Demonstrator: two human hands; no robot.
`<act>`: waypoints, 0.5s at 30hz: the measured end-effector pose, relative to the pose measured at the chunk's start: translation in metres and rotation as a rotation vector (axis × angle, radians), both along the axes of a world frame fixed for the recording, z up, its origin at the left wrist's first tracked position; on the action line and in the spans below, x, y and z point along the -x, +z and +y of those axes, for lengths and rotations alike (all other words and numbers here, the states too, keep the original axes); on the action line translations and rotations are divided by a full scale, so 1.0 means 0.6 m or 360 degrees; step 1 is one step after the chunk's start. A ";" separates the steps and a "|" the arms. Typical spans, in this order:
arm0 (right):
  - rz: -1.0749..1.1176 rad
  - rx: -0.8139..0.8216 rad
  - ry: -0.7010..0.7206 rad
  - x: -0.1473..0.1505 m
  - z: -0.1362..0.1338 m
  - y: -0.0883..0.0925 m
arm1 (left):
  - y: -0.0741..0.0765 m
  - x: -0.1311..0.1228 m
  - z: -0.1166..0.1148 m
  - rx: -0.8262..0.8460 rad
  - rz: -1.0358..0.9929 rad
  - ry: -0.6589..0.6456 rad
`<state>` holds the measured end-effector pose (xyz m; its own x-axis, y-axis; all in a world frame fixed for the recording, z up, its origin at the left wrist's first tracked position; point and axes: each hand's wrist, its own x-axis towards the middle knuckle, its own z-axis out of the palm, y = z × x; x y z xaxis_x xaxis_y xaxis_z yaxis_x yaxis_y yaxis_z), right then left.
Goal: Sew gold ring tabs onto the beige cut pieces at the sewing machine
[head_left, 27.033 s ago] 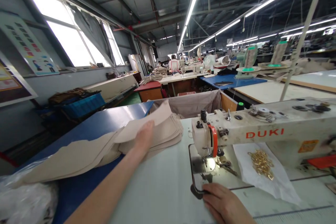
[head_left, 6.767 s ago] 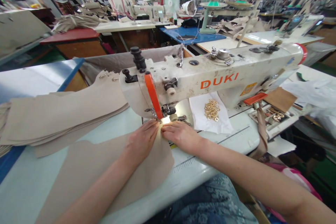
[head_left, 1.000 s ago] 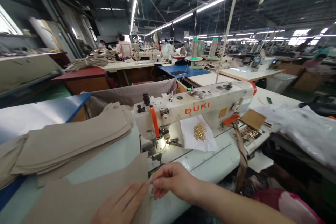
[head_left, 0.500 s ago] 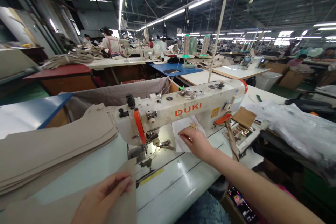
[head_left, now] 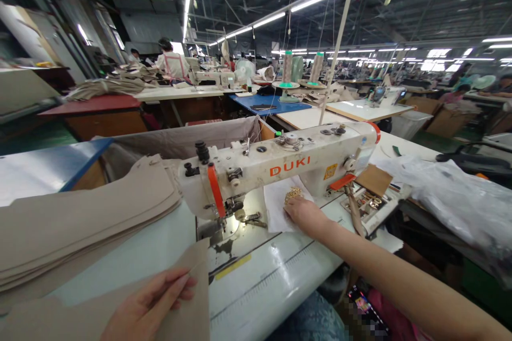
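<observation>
My left hand (head_left: 150, 303) is over a beige fabric panel (head_left: 196, 293) at the front left. Its thumb and forefinger are pressed together; whatever lies between them is too small to make out. My right hand (head_left: 308, 217) reaches under the arm of the white sewing machine (head_left: 260, 162). Its curled fingers touch a small pile of gold metal pieces (head_left: 294, 193) on a white sheet (head_left: 274, 208). The fingertips are partly hidden, so what they pinch does not show. The machine's needle area (head_left: 222, 224) is lit, between the two hands.
A stack of beige fabric pieces (head_left: 92, 208) lies on the left. Right of the machine are a tray (head_left: 366, 205) of small metal parts and clear plastic sheeting (head_left: 452, 186). A phone (head_left: 366, 306) glows below the table edge. Behind stand thread cones (head_left: 288, 69) and a person (head_left: 174, 61).
My right hand has moved down and closed in at the gold pieces, which now show more fully. My left hand has shifted slightly left and down over the beige panel. The view has turned slightly left.
</observation>
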<state>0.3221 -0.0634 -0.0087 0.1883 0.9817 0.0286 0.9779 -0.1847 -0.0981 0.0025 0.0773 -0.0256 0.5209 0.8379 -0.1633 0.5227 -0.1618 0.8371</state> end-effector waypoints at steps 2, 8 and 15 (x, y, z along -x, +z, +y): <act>0.0015 -0.0014 -0.0021 -0.001 0.002 0.001 | 0.004 0.003 -0.004 0.0028 0.0009 0.0009; 0.0191 -0.0162 -0.0158 -0.002 0.001 0.004 | 0.035 -0.007 -0.026 0.0053 0.0076 0.0061; 0.0541 -0.0449 -0.0274 -0.011 0.001 -0.016 | 0.037 -0.002 -0.033 0.0035 0.0063 0.0020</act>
<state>0.3288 -0.0629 -0.0186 0.3924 0.8982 0.1980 0.8392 -0.2615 -0.4769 0.0034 0.0576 -0.0033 0.5031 0.8403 -0.2019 0.5574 -0.1370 0.8189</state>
